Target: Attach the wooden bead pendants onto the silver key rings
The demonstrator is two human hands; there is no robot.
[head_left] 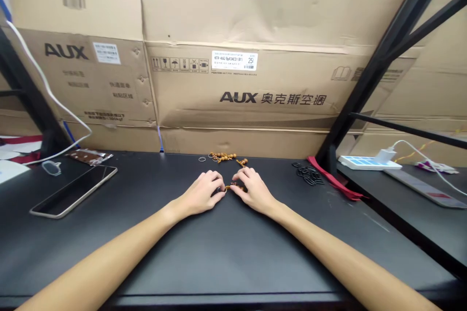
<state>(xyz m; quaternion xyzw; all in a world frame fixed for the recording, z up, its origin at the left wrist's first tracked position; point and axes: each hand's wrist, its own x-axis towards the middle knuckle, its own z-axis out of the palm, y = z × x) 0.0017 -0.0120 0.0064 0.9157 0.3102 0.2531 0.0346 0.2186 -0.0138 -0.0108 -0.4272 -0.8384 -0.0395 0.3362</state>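
Flanking left hand [200, 193], right hand [253, 190]: phone [73, 191], black rings [309, 175].

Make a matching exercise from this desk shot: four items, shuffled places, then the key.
Items:
1. Gold-edged tablet
2. Brown beads
3. Black rings
4. Red strip

Places:
A. Between the left hand and right hand
B. In a loose heap on the desk, right of the hands
C. Trailing from the foot of the black shelf post
D. Lying flat on the left side of the desk

Pairs: 1-D, 2-A, 3-B, 4-C
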